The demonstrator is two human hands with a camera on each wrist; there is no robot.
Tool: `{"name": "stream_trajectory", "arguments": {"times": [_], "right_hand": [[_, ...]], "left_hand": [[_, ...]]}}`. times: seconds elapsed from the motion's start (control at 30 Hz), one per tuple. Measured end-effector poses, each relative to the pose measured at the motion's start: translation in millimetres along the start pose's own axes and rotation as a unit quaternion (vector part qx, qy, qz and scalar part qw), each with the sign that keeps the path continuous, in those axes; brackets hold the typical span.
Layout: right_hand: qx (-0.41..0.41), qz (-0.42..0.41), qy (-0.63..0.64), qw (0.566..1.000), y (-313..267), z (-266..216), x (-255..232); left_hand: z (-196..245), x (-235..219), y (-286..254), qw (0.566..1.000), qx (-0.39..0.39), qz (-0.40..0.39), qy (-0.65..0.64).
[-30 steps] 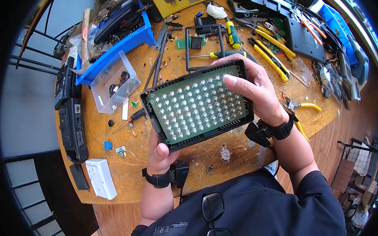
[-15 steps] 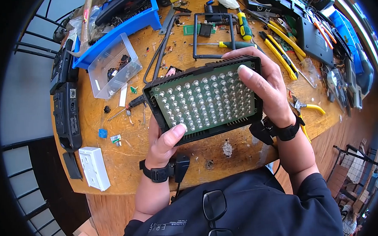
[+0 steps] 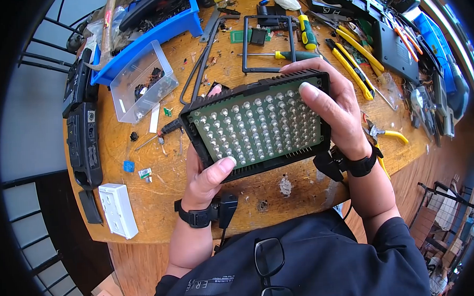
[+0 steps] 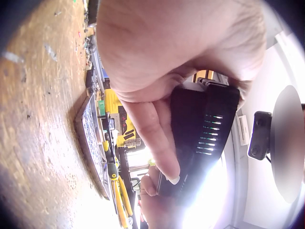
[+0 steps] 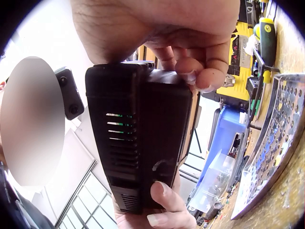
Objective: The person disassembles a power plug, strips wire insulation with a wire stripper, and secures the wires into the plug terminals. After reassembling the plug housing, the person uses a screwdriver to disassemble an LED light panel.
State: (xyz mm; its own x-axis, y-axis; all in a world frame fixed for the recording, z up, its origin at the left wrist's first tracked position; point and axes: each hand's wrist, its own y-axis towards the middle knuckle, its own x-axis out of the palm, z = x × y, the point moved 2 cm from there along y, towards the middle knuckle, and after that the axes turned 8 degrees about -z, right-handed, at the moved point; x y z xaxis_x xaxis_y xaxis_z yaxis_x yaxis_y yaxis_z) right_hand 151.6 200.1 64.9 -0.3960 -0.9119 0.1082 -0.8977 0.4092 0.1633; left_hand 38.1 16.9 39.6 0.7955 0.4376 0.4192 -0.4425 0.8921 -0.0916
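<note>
Both hands hold up an LED light panel [image 3: 257,127], its rows of clear LEDs on a green circuit board set in a black vented housing. My left hand [image 3: 205,182] grips the lower left corner, thumb over the front edge of the board and fingers behind. At the upper right corner, my right hand [image 3: 334,104] has its thumb across the board's edge and the other fingers round the back. The wrist views show the housing's slotted side [image 5: 124,138] and fingertips [image 4: 167,164] pressed against its back. A shiny plate with rows of holes [image 5: 274,138] lies on the table beneath.
Beyond the panel lie a black rectangular frame [image 3: 244,44], a green-yellow screwdriver [image 3: 307,34] and yellow-handled cutters [image 3: 392,136]. To the left stand a clear plastic box [image 3: 139,89], a blue bin [image 3: 184,26] and a white socket box [image 3: 118,211].
The left thumb has come up onto the front of the board. The panel has shifted slightly right in the head view, whose angle also changed. The last half second shows almost no movement.
</note>
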Motion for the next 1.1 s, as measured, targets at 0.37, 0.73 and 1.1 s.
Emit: {"name": "stream_trajectory", "arguments": {"times": [0.37, 0.73, 1.1], "right_hand": [[-0.010, -0.002, -0.063, 0.998, 1, 2, -8], [0.060, 0.222, -0.330, 0.915, -63, -82, -96], [0.256, 0.174, -0.502, 0.808, -146, -70, -123]], "left_hand": [[-8, -7, -1, 0.999, 0.012, 0.018, -0.034], [-11, -19, 15, 0.983, 0.097, 0.014, -0.153], [-14, -23, 15, 0.971, 0.107, -0.054, -0.207]]}}
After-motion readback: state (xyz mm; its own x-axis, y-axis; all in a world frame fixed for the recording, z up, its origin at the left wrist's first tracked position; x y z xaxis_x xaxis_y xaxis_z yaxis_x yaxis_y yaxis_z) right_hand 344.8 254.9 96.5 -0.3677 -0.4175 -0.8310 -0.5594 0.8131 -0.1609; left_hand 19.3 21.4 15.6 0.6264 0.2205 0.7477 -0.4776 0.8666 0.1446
